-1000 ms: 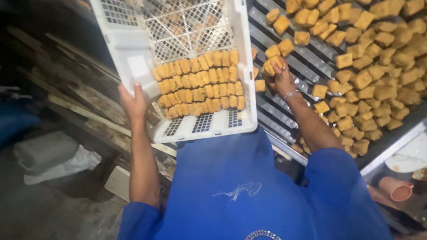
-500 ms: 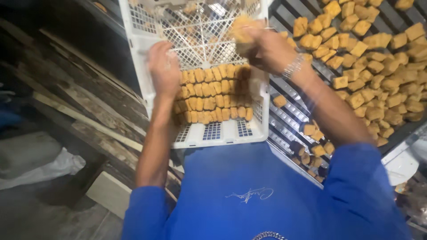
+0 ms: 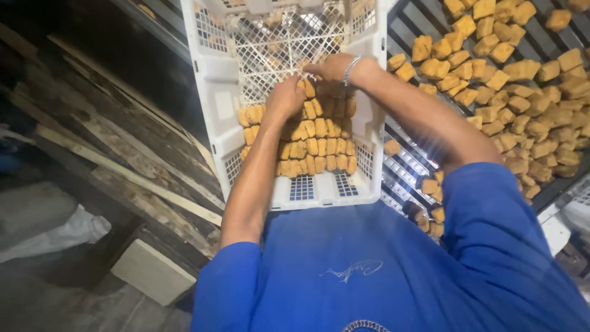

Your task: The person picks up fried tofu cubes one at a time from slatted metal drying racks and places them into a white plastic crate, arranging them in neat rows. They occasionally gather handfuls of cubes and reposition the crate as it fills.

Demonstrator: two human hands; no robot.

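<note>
A white plastic crate (image 3: 215, 92) with a lattice floor leans against my body, tilted up. Neat rows of golden fried blocks (image 3: 319, 147) fill its lower half. My left hand (image 3: 286, 97) rests inside the crate on the top row of blocks, fingers curled over them. My right hand (image 3: 332, 66), with a metal bracelet at the wrist, reaches in from the right and presses a few blocks down at the top of the stack beside the left hand. My blue shirt fills the bottom of the view.
A dark slatted rack (image 3: 541, 37) on the right carries several loose fried blocks (image 3: 522, 104). Rough wooden planks (image 3: 123, 154) run along the left. A pale block (image 3: 150, 270) and a white sack (image 3: 55, 227) lie on the floor at lower left.
My right hand has come off the rack with fried blocks and moved into the crate. My left hand has shifted from the crate's outer side to the top row inside.
</note>
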